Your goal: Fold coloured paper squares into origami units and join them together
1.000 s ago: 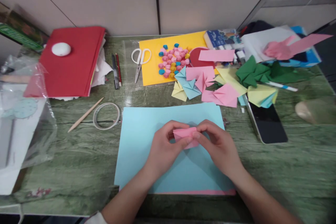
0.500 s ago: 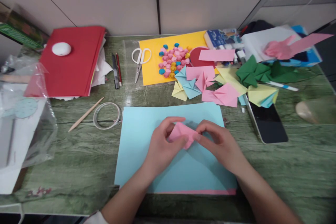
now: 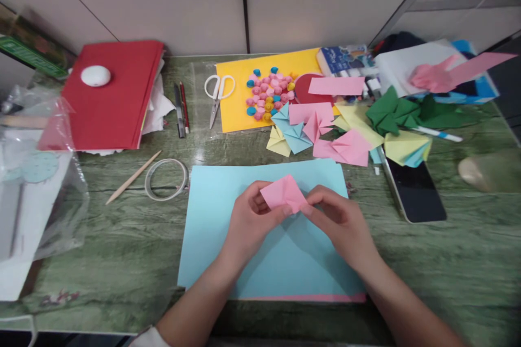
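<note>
A small piece of folded pink paper (image 3: 285, 191) is held up between both hands, creased, with its flat face toward me. My left hand (image 3: 254, 214) pinches its lower left side, thumb in front and fingers behind. At the lower right corner, my right hand (image 3: 336, 217) grips it between thumb and forefinger. Both hands are just above a light blue sheet of paper (image 3: 220, 227), which lies flat on the table with a pink edge showing under its front side. The fingers behind the paper are partly hidden.
Folded pink, blue and yellow papers (image 3: 345, 147) lie beyond the sheet, beside a phone (image 3: 419, 190). White scissors (image 3: 217, 95) and small paper roses (image 3: 271, 95) rest on a yellow sheet (image 3: 236, 119). A tape roll (image 3: 146, 184), a pointed wooden stick (image 3: 132, 178) and a red folder (image 3: 112, 114) are leftward.
The pink paper has been tilted up and opened out, so more of its flat face shows. My left fingers have shifted slightly behind it; my right hand keeps its pinch.
</note>
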`<control>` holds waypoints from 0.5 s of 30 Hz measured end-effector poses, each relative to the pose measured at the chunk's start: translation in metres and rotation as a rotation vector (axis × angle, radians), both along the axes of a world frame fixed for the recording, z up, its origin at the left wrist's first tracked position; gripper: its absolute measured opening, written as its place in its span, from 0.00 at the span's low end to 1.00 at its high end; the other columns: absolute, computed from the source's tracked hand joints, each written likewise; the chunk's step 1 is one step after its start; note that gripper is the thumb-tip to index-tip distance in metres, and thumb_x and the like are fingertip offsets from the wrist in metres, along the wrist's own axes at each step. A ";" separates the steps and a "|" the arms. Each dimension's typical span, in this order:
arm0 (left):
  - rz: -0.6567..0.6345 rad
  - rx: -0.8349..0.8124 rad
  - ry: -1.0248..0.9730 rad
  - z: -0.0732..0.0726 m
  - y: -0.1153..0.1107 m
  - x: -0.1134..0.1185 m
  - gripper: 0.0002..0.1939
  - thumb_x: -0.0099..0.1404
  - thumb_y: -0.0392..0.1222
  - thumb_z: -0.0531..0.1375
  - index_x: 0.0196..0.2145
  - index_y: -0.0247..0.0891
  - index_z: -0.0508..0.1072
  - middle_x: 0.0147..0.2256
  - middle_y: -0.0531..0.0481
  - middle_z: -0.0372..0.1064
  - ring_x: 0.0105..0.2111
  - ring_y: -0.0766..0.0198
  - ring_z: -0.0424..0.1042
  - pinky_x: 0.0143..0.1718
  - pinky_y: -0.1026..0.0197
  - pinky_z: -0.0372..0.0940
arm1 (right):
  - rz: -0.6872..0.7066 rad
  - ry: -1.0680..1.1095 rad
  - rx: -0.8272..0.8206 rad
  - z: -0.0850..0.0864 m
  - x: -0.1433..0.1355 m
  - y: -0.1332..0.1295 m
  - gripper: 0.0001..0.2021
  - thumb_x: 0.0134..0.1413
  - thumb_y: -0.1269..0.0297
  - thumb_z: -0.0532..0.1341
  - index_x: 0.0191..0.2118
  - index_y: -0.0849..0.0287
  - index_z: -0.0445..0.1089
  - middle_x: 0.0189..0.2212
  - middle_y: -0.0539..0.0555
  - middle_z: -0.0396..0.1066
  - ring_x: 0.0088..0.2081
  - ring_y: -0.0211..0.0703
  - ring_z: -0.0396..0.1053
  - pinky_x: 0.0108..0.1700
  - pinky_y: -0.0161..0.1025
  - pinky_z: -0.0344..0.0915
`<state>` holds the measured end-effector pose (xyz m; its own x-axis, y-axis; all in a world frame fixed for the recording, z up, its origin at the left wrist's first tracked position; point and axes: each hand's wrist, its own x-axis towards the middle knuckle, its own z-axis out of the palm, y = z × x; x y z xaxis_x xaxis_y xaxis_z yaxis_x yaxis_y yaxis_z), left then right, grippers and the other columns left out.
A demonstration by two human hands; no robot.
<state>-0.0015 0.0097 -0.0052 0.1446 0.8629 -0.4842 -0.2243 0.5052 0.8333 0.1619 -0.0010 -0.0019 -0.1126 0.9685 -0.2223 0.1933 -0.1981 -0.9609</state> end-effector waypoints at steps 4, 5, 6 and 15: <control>-0.005 0.020 0.026 0.001 -0.001 0.000 0.13 0.50 0.37 0.67 0.32 0.36 0.68 0.26 0.56 0.67 0.27 0.70 0.66 0.30 0.68 0.61 | 0.017 -0.012 0.027 -0.002 0.000 -0.001 0.09 0.54 0.62 0.61 0.25 0.57 0.65 0.24 0.48 0.62 0.28 0.38 0.60 0.32 0.36 0.57; -0.005 0.025 0.032 0.001 -0.001 0.000 0.12 0.50 0.36 0.67 0.31 0.36 0.68 0.26 0.57 0.67 0.27 0.71 0.65 0.30 0.68 0.60 | 0.015 -0.013 0.036 -0.003 -0.001 -0.002 0.09 0.54 0.63 0.61 0.25 0.57 0.65 0.24 0.48 0.62 0.28 0.38 0.60 0.32 0.36 0.57; -0.007 0.030 0.037 0.001 -0.001 0.000 0.12 0.50 0.36 0.67 0.31 0.36 0.68 0.26 0.57 0.66 0.27 0.71 0.65 0.30 0.68 0.60 | 0.011 -0.014 0.043 -0.003 -0.001 -0.002 0.09 0.54 0.63 0.61 0.25 0.57 0.65 0.23 0.48 0.62 0.28 0.38 0.60 0.32 0.37 0.57; -0.019 0.041 0.075 0.003 0.000 0.001 0.10 0.50 0.37 0.65 0.30 0.36 0.67 0.25 0.56 0.64 0.27 0.69 0.63 0.29 0.66 0.58 | 0.004 -0.015 0.073 -0.005 -0.003 -0.003 0.08 0.54 0.63 0.61 0.25 0.56 0.65 0.23 0.48 0.62 0.28 0.39 0.61 0.32 0.38 0.58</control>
